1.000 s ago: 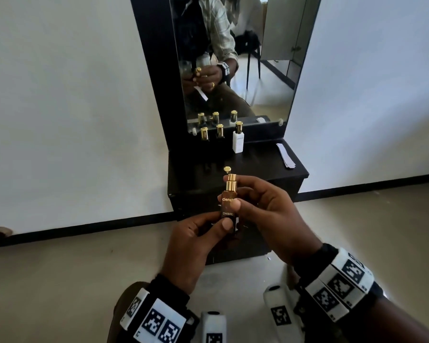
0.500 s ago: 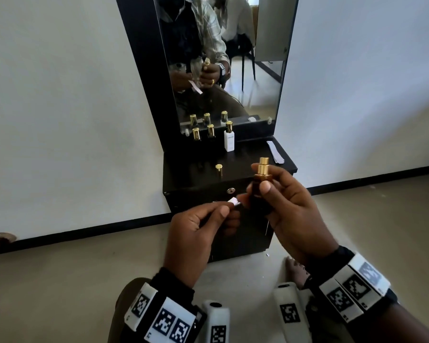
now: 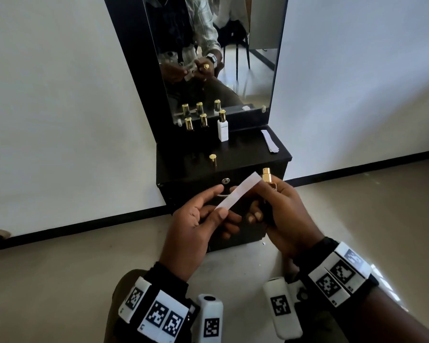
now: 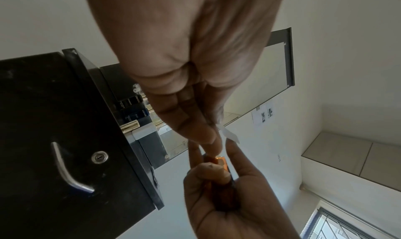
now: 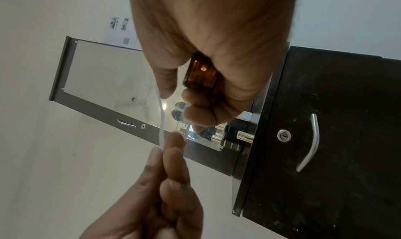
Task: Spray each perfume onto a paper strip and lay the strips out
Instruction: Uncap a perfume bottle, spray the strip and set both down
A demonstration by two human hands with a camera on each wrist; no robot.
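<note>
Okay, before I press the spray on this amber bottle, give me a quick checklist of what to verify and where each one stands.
1. Cap off: ok, the gold cap stands on the cabinet top and the bottle shows its bare sprayer.
2. Bottle grip: ok, right hand holds it.
3. Paper strip held: ok, left hand pinches its lower end.
4. Strip near the sprayer: ok, its free end is beside it.
5. Nozzle facing the strip: cannot tell.
6. Finger on the sprayer: cannot tell.

Black cabinet top (image 3: 245, 154) below a mirror — bearing two dark gold-capped bottles (image 3: 189, 124), a white bottle (image 3: 223, 128), a loose gold cap (image 3: 213, 159) and paper strips (image 3: 269, 141).
</note>
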